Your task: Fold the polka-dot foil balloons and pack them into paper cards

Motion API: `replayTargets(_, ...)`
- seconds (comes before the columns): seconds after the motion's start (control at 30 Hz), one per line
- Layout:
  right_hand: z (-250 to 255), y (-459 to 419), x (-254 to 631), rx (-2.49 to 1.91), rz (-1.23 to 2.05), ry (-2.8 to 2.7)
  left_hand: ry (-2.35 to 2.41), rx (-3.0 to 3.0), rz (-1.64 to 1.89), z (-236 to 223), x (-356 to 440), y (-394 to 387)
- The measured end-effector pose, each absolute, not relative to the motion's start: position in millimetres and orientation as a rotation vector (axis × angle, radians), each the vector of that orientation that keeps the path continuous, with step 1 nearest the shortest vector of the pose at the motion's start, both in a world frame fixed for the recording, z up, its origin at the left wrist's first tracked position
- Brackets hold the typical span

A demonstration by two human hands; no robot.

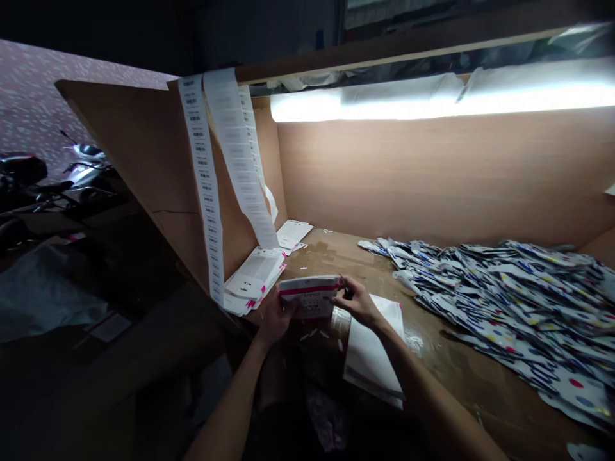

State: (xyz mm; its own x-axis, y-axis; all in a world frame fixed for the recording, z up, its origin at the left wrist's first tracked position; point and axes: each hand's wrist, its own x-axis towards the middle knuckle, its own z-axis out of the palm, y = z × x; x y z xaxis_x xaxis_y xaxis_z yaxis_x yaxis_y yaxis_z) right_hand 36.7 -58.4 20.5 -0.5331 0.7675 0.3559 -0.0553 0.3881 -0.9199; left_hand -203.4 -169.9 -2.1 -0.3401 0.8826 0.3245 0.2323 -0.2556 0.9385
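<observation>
Between my two hands is a stack of printed cards (310, 299), white with a red band, held up on edge above the table's front. My left hand (277, 318) is closed on the stack's left side, thumb on the front. At the upper right corner, my right hand (354, 299) pinches the stack's edge. Under my right forearm lies a pile of blank-looking white cards (368, 355). More white cards with hang holes (257, 275) are stacked by the left panel.
Strips of barcode labels (204, 173) and plain labels (240, 147) hang over the left panel (144, 153). A large heap of flat white pieces with coloured dots (504, 307) covers the right side. A bright tube lamp (384, 102) runs along the back.
</observation>
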Motion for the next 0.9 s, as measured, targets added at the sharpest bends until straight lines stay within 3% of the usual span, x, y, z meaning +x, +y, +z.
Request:
replayTargets(0.17,-10.9,-87.5,10.2,-0.615,1.208,-1.641,1.457,1.403,1.583,-2.4,-198.2,-167.1)
replayTargets(0.33,-10.9,-97.4,-11.8,-0.796,1.06,-1.583,1.43,1.304,1.668,5.2,-192.4,-161.8)
replayTargets(0.7,-23.7,-105.6,-20.1,-0.832,1.087,-1.491,1.503,1.129,1.797,-2.0,-189.1,-145.5)
replayTargets(0.9,-30.0,-103.5,-26.5,-0.854,1.083,-1.475,1.4,1.344,1.625,6.1,-196.4,-136.0)
